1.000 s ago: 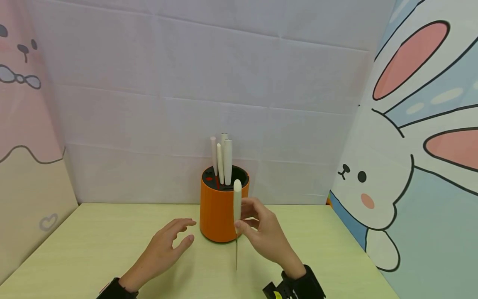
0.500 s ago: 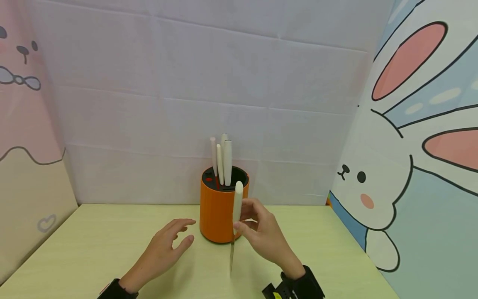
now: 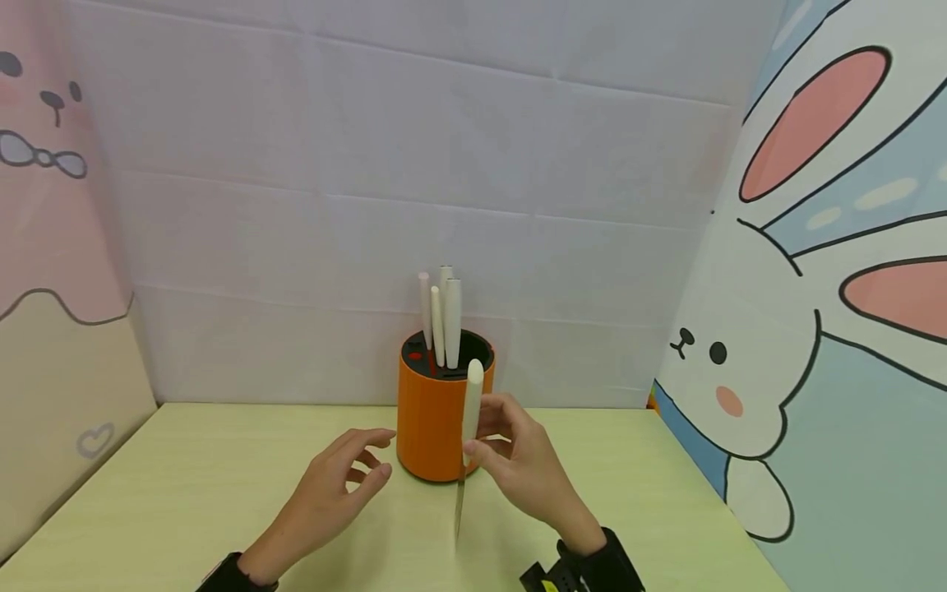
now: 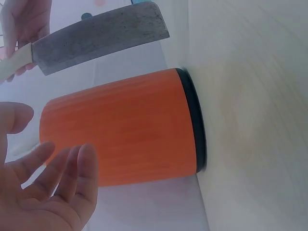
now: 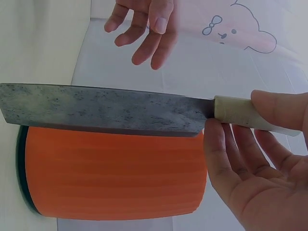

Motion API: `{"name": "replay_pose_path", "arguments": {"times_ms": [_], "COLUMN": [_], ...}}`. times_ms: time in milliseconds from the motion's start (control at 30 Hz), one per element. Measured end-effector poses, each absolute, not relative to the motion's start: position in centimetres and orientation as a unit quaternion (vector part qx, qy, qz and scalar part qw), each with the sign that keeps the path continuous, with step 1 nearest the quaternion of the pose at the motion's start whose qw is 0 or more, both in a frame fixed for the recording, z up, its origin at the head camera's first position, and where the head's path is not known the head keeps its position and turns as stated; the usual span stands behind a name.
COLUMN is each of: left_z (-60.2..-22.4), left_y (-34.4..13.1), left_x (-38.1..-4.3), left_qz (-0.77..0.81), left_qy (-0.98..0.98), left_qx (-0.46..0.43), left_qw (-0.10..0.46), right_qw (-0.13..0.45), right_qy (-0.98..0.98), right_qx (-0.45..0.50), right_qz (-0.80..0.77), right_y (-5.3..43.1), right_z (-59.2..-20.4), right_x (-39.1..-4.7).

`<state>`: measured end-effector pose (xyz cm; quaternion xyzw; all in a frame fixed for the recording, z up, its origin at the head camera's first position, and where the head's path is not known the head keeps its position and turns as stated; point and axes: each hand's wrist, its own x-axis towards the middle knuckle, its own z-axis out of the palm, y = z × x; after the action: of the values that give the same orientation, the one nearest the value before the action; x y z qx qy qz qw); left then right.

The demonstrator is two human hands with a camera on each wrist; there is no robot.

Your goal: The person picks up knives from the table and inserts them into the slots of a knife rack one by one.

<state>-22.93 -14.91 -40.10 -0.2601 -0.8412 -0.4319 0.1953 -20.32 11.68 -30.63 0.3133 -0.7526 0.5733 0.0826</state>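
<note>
My right hand (image 3: 521,460) pinches a kitchen knife by its pale handle (image 3: 472,403) between thumb and fingers. Its broad, stained rectangular blade (image 5: 106,109) points down in front of the orange knife block (image 3: 429,423). My left hand (image 3: 333,485) hovers to the left of the block, fingers relaxed and bent, thumb apart, holding nothing. In the left wrist view that hand (image 4: 48,187) overlaps the block's upper end, while the knife blade (image 4: 101,38) shows beyond. Several white-handled knives (image 3: 444,321) stand in the block's black top.
The block stands on a pale yellow wooden table (image 3: 222,477) near its back edge. Behind it hangs a creased white cloth (image 3: 370,164). Cartoon-printed panels close off the left (image 3: 66,205) and right (image 3: 851,395) sides.
The knife in my right hand has turned slightly, its handle top leaning right and its blade tip swinging left. My left hand has shifted a little to the right.
</note>
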Motion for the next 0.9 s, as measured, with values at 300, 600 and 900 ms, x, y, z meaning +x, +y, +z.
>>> {"name": "replay_pose_path", "arguments": {"times_ms": [300, 600, 900], "left_z": [-38.8, -35.3, -31.6], "left_y": [-13.8, -10.9, -8.2], "left_x": [-23.1, -24.0, -24.1], "left_qz": [-0.442, -0.454, -0.455], "left_qy": [-0.822, -0.801, -0.788], "left_qx": [-0.289, -0.32, -0.354], "left_qw": [0.215, 0.225, 0.217], "right_qw": [0.08, 0.082, 0.087], "right_qy": [-0.753, -0.753, -0.742], "right_qx": [0.318, 0.318, 0.339], "right_qz": [0.57, 0.571, 0.572], "right_y": [11.6, 11.7, 11.8], "right_z": [-30.7, -30.6, -30.9], "right_x": [-20.4, -20.2, -20.3]}}
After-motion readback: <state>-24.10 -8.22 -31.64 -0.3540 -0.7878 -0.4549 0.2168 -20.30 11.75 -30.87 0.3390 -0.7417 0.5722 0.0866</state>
